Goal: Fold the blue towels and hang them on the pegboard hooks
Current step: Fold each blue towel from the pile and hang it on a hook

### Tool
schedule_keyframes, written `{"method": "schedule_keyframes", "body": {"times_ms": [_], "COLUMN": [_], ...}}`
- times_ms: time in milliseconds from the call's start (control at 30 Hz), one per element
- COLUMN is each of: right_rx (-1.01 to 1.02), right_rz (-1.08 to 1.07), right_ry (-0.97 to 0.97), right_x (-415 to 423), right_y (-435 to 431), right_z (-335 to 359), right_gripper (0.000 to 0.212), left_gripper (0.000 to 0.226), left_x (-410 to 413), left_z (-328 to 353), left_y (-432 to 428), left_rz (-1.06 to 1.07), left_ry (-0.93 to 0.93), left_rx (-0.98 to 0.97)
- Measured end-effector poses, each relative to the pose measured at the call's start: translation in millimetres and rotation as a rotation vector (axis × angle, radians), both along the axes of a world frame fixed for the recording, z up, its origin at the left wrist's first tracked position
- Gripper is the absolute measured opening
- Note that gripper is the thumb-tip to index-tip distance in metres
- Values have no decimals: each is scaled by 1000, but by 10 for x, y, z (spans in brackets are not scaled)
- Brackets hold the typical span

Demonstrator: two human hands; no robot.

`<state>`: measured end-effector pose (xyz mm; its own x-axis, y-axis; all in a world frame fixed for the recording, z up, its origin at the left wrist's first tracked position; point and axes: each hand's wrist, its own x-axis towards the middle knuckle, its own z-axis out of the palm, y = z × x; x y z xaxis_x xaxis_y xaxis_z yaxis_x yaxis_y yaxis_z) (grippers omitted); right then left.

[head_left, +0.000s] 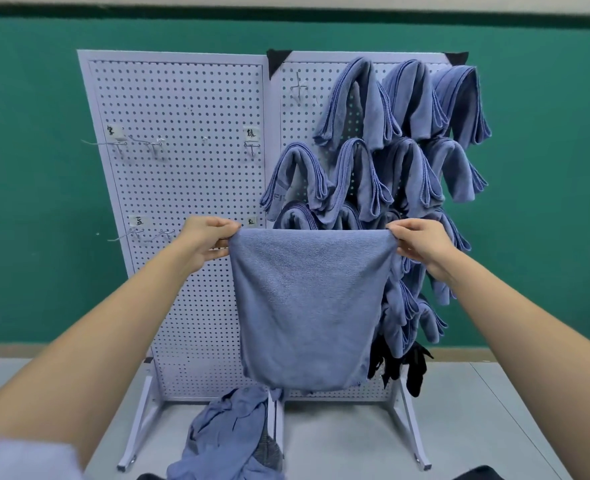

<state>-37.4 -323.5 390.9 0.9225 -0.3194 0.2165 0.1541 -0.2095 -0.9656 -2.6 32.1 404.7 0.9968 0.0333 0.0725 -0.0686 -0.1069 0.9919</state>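
Hands — left [205,242], right [421,242] — pinch blue towel's [307,306] top corners before towel-laden pegboard [182,168].

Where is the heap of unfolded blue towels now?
Bottom centre of the head view: the heap lies on the table at the foot of the pegboard, below the towel held by left hand and right hand.

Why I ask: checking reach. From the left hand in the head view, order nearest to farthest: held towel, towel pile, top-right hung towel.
1. held towel, pinched in the left hand.
2. towel pile, below, on the table.
3. top-right hung towel, far upper right.
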Motion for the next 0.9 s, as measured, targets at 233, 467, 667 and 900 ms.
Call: {"method": "schedule_keyframes", "body": {"times_ms": [233, 467, 667, 900], "right_rx": [-354, -862, -609, 197], "right_rz": [103, -62, 48, 297], "right_ry": [61, -11, 20, 241], "right_x": [-91, -51, -35, -97], "right_y": [-4, 1, -194, -224], "right_z": [-57, -240, -422, -722], "right_gripper": [26, 7, 13, 18], "left_gripper": [24, 11, 17, 14], "left_x": [28, 23, 2, -14], "left_z": [-159, -343, -509, -821], "left_y": [41, 81, 238, 283], "left_rz": [28, 100, -159, -269], "left_ry": [-220, -340, -43, 231], "left_rx": [536, 907, 459, -228]}}
